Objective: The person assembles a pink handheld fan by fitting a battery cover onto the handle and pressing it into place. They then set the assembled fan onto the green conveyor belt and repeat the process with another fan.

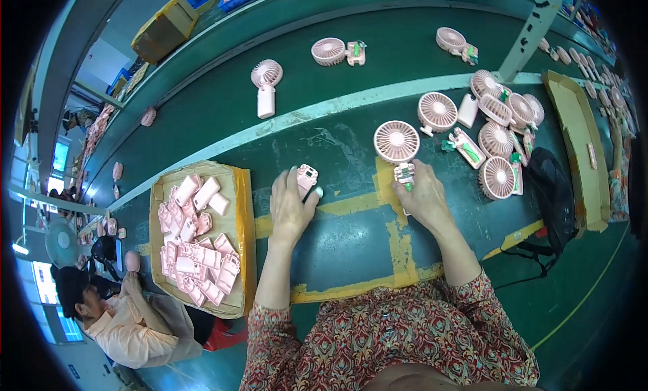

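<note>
My left hand (289,205) is closed around a pale pink handle cover (308,176), its inner side partly in sight between fingers and thumb. A short way to the right, my right hand (428,197) grips the handle of a pink handheld fan (396,142). The round grille of that fan points away from me, and white and green parts show in its opened handle (404,172). Left of my left forearm stands a cardboard box (248,236) with yellow tape, holding many loose pink handle covers (197,264).
Several pink fans (497,140) with opened handles lie heaped on the right. Beyond a pale rail, a green conveyor belt (405,47) carries more fans. A black bag (550,195) and a cardboard tray (574,141) sit at far right. Another person (128,317) works at lower left.
</note>
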Available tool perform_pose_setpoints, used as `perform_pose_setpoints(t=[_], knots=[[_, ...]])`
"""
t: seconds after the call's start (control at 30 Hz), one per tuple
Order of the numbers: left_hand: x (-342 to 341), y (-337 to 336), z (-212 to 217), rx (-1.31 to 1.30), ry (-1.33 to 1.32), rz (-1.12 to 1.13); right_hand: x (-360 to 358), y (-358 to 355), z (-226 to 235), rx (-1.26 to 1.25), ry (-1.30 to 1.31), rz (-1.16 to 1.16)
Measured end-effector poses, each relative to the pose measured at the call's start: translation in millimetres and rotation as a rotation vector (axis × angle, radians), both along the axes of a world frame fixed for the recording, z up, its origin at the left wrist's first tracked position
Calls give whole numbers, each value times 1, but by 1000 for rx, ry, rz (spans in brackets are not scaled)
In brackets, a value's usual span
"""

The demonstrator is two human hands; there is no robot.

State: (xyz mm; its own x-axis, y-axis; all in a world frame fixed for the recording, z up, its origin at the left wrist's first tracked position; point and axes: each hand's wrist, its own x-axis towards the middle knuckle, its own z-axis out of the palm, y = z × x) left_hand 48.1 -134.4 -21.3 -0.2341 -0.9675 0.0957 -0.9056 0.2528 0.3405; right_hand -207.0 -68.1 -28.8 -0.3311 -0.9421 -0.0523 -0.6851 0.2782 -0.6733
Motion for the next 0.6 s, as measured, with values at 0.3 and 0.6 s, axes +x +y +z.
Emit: perform_pose_setpoints(t=[0.3, 0.6], knots=[[4, 49, 2, 292, 580, 53, 17, 31, -11, 137, -642, 50], [-4, 93, 6, 80, -10, -56, 35, 47, -10, 218, -1356, -98]])
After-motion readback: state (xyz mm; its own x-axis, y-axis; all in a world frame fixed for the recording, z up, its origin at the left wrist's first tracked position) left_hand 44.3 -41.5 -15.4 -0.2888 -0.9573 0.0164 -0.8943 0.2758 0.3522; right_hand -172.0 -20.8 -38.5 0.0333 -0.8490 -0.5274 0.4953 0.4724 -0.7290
